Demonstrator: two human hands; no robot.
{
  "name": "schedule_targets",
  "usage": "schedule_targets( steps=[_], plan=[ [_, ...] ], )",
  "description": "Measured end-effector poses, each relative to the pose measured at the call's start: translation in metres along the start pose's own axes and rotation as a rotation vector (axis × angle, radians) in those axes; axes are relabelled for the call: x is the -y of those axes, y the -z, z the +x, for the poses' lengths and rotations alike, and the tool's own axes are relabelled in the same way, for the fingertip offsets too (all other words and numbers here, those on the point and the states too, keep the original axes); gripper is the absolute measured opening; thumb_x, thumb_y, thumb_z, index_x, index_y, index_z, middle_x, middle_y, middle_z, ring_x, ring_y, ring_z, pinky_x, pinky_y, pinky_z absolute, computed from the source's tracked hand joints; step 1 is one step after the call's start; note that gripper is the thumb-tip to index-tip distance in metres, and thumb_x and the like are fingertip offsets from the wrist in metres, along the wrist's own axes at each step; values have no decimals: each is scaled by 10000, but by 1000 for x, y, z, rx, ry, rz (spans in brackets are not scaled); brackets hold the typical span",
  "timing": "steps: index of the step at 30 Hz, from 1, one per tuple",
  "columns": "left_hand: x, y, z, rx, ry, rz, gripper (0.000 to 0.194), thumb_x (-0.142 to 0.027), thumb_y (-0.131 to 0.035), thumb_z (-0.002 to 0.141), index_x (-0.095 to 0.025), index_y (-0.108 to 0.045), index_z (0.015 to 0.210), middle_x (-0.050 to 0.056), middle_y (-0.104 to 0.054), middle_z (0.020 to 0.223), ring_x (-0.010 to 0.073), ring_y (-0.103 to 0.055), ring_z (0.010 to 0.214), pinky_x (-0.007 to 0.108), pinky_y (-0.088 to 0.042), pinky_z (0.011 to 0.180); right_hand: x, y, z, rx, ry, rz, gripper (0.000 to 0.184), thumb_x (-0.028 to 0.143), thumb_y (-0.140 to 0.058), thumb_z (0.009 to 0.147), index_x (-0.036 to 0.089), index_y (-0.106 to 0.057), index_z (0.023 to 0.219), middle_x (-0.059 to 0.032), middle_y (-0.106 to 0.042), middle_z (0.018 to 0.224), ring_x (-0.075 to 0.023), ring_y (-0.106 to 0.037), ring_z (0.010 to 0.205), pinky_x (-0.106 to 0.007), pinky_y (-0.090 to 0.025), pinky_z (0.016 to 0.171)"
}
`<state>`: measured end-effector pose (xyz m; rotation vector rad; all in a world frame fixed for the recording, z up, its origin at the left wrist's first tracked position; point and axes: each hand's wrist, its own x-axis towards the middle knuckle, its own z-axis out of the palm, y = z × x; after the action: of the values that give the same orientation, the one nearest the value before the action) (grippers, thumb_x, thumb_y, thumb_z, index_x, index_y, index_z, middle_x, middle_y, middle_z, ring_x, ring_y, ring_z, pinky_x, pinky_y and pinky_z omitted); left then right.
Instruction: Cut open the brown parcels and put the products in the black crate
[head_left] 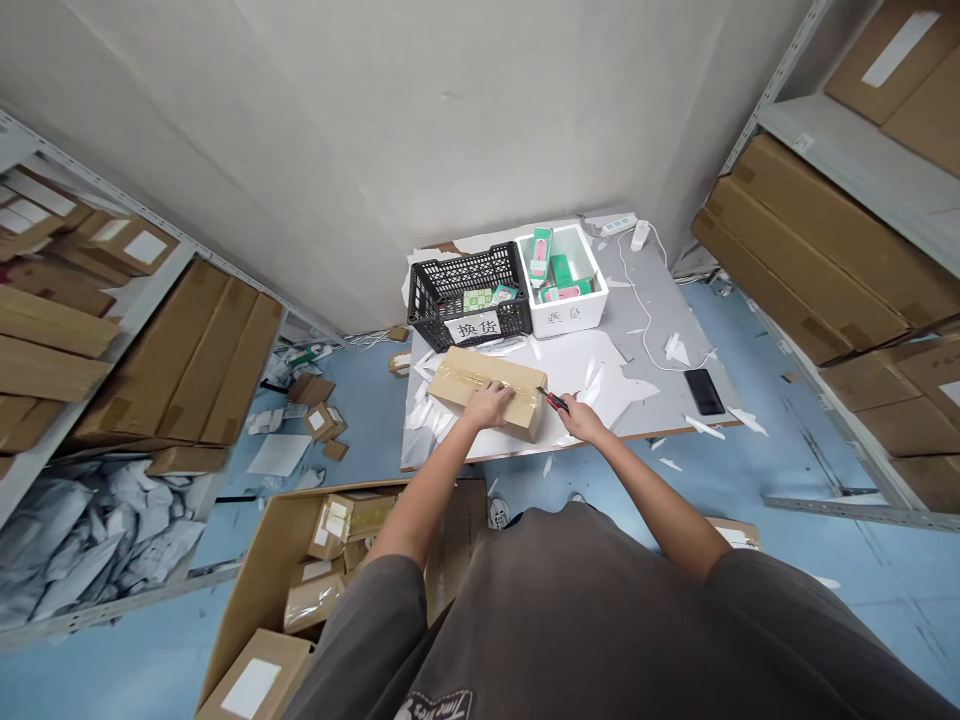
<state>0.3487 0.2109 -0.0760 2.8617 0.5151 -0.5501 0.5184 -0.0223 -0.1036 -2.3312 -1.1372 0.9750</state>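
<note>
A taped carton (491, 392) lies on the desk (660, 340) near its front edge. The left hand (487, 405) rests flat on the carton's top, fingers loosely spread. The right hand (581, 418), at 3 o'clock of the carton, is closed around a red cutter (555, 401) whose tip points at the carton's right end. A black crate (465, 290) stands at 12 o'clock.

My way forward is blocked by the taped carton (491, 392), with the black crate (465, 292) and white foam box (566, 285) close behind it. I see open tabletop (660, 330) to the right, crossed only by a white cable (637, 300), paper scraps (675, 348) and a phone (703, 391) near the edge.
</note>
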Motion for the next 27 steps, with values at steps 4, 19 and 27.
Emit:
schedule_targets(
  steps=[4, 19, 27],
  plan=[
    [-11, -6, 0, -34, 14, -15, 839, -442, -916, 691, -330, -582, 1453, 113, -573, 1412, 351, -529, 1332, 429, -484, 1096, -5, -3, 7, 15, 20, 60, 295, 331, -445, 1073, 236, -565, 1325, -69, -767, 1014, -234, -727, 835, -286, -475, 760],
    [-28, -27, -16, -173, 11, -66, 840, -498, -872, 770, -321, -526, 1515, 121, -510, 1501, 379, -437, 1414, 497, -389, 1177, 9, -21, 104, -138, -192, 358, 400, 456, -785, 819, 255, -544, 1066, 9, -716, 939, -198, -693, 840, -264, -514, 715],
    [-35, -21, 6, -114, -53, -63, 869, -551, -952, 638, -261, -600, 1378, 155, -569, 1406, 408, -475, 1347, 539, -411, 1129, 15, -27, 104, -116, -261, 357, 455, 361, -803, 807, 235, -500, 1122, 36, -669, 916, -129, -627, 662, -235, -514, 603]
  ],
)
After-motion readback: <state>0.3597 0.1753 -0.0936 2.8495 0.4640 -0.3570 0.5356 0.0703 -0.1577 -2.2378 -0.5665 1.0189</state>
